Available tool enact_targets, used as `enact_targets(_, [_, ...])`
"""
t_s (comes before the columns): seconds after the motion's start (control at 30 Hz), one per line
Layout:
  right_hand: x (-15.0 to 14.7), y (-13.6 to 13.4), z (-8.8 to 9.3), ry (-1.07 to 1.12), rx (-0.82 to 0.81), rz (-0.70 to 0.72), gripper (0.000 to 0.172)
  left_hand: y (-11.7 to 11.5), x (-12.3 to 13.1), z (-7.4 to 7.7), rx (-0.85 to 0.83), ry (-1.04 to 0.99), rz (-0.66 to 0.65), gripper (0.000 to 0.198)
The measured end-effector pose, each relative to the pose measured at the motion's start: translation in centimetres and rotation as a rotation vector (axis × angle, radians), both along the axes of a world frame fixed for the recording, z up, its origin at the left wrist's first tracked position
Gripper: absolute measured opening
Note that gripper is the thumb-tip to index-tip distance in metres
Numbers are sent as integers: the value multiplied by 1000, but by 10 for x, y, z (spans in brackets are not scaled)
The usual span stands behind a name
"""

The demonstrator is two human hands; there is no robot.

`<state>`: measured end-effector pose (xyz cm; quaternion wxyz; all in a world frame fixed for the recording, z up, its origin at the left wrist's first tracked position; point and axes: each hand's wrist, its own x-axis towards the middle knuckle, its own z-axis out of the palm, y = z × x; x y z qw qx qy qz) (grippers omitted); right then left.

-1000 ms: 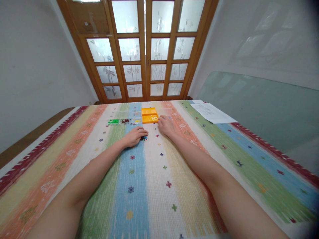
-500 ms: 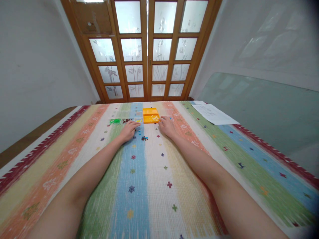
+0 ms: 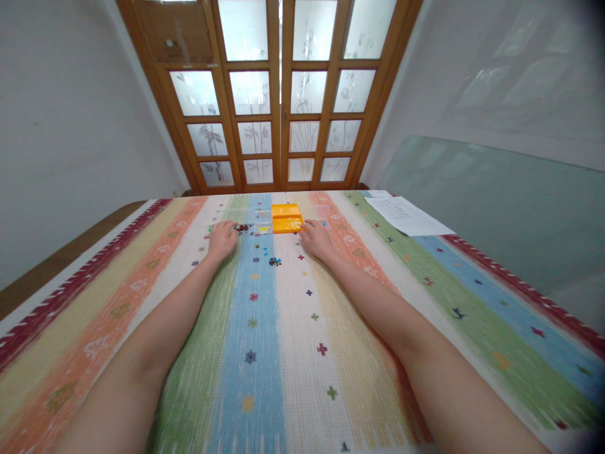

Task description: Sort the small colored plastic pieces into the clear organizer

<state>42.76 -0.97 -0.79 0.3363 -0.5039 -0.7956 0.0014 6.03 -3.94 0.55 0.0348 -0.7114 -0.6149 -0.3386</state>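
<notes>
Curled over the left end of a clear compartment tray (image 3: 258,229) is my left hand (image 3: 222,239), covering the green pieces there; its fingers are closed and their tips are hidden. Beside it in the tray are dark red-brown pieces (image 3: 242,228), then yellow pieces (image 3: 263,229). An open yellow box (image 3: 286,211) stands right of these, with small white pieces (image 3: 295,224) in its near half. My right hand (image 3: 316,236) has its bent fingers closed at the box's right edge.
A small cluster of dark and blue pieces (image 3: 275,261) lies on the striped tablecloth (image 3: 302,353) nearer me, with a few loose blue bits (image 3: 265,251) close by. Printed paper sheets (image 3: 409,216) lie at the right. Glazed wooden doors (image 3: 280,126) stand beyond the table.
My left hand has moved left, from the yellow pieces to the green ones, uncovering the tray's middle. My right hand stays at the yellow box's edge.
</notes>
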Motion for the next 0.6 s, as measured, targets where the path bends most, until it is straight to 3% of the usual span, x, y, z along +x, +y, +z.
enact_targets(0.17, [-1,0,0,-5,32,27,32,-28,51,26,-146,116,-499,22])
enact_targets(0.27, [-1,-1,0,-3,39,57,31,-46,75,38,-181,175,-690,25])
enact_targets(0.4, [-1,-4,0,-4,16,132,31,-60,96,36,-168,265,-715,37])
enact_targets(0.6, [-7,-9,3,-39,1,185,30,-60,108,17,-122,316,-585,27])
